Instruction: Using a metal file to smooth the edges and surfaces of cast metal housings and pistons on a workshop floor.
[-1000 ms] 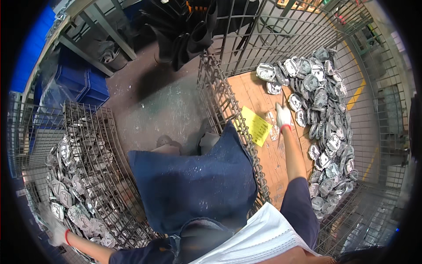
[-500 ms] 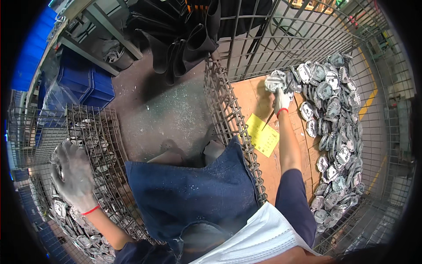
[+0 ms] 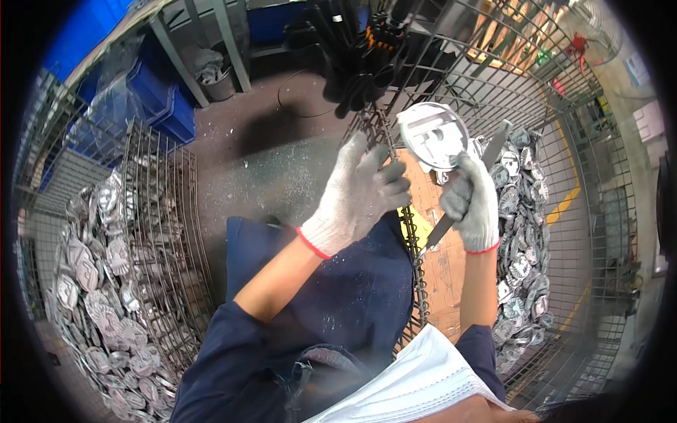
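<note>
I'm looking in remotely on a factory workshop: wire-mesh cages heaped with round cast-metal parts, blue plastic bins, a scuffed floor and, beyond one cage, a painted yellow line.

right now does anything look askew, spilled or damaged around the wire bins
Nothing plainly spilled or damaged. One mild oddity: a yellow paper sheet, partly hidden, on the tan bottom of the right-hand wire bin, odd beside the round metal castings. White specks mark the floor; debris or wear, I can't tell.
</note>
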Motion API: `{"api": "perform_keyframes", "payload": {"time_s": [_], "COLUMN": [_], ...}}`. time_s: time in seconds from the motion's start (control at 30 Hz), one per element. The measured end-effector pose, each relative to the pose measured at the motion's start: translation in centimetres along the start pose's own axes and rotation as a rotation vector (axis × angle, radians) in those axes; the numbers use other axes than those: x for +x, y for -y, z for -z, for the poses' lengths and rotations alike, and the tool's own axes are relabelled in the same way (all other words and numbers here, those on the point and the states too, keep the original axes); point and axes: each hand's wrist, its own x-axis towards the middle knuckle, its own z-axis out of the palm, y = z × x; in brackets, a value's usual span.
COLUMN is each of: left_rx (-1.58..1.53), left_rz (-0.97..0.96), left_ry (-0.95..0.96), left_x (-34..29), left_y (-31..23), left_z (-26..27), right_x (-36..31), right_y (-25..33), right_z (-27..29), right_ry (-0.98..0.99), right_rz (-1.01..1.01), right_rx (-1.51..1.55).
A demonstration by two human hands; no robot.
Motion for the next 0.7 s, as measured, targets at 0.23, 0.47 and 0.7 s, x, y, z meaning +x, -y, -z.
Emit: {"api": "perform_keyframes", "payload": {"time_s": [0.23,0.47,0.7], "left_rx": [-0.207,-0.389,-0.341], "left_rz": [-0.360,-0.350,-0.326], "left_ry": [0.040,0.291,0.301], "left_x": [-3.7,-6.3,-5.8], "left_y": [-3.5,-7.5,-7.8], "left_z": [-0.3,0.0,0.1], "right_x": [-4.7,-6.4,-6.8], "right_y": [-3.3,-1.1,-1.2], "right_z": [-10.6,-13.4,-15.9], "right_ry": [0.258,0.187,0.690], "right_rz": [-0.166,0.409,0.868], "right_rx": [-0.303,-0.149,0.257]}}
